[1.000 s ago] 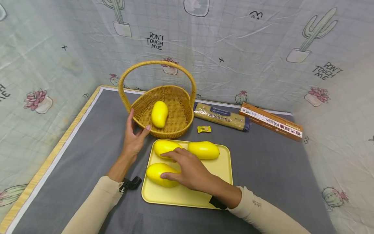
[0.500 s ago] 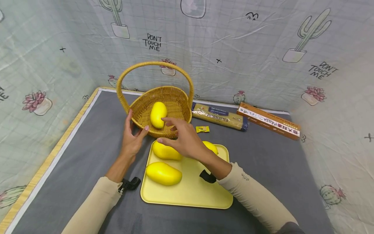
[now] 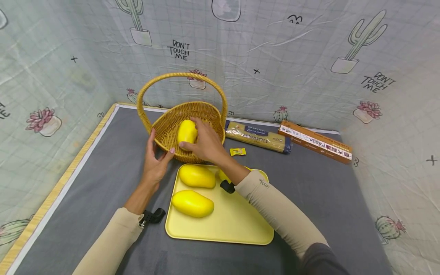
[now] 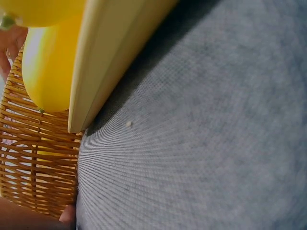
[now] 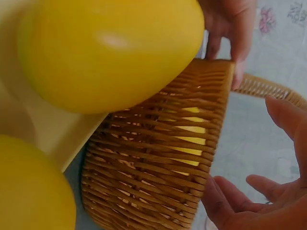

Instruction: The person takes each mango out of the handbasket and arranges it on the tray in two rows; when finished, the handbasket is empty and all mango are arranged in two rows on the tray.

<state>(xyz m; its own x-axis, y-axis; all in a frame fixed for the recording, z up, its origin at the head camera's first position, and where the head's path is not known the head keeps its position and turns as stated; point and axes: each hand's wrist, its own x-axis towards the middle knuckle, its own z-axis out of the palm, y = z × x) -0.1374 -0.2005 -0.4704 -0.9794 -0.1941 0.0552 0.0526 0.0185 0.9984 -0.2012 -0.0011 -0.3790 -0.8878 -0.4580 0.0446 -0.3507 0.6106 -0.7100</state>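
A wicker basket [image 3: 172, 117] with a tall arched handle holds one yellow mango [image 3: 186, 132]. My left hand [image 3: 154, 168] grips the basket's front-left rim, thumb at the rim and fingers along the outer side. Inside the basket, my right hand [image 3: 207, 141] reaches over the mango, index finger by its far end and thumb by its near end. The right wrist view shows this hand's [image 5: 273, 201] thumb and fingers spread apart above the rim, with the mango lower behind the weave. On the yellow tray [image 3: 237, 223] lie more mangoes [image 3: 192, 203], one partly hidden under my right wrist.
A bag of spaghetti [image 3: 258, 136] and a long pasta box [image 3: 314, 142] lie along the back right. Between the bag and the tray sits a small yellow packet [image 3: 238, 151]. Patterned cloth walls rise behind and beside the grey table [image 3: 309, 198].
My right hand has moved from over the tray's mangoes, forward and up, into the basket around its mango. The left hand keeps its grip on the rim.
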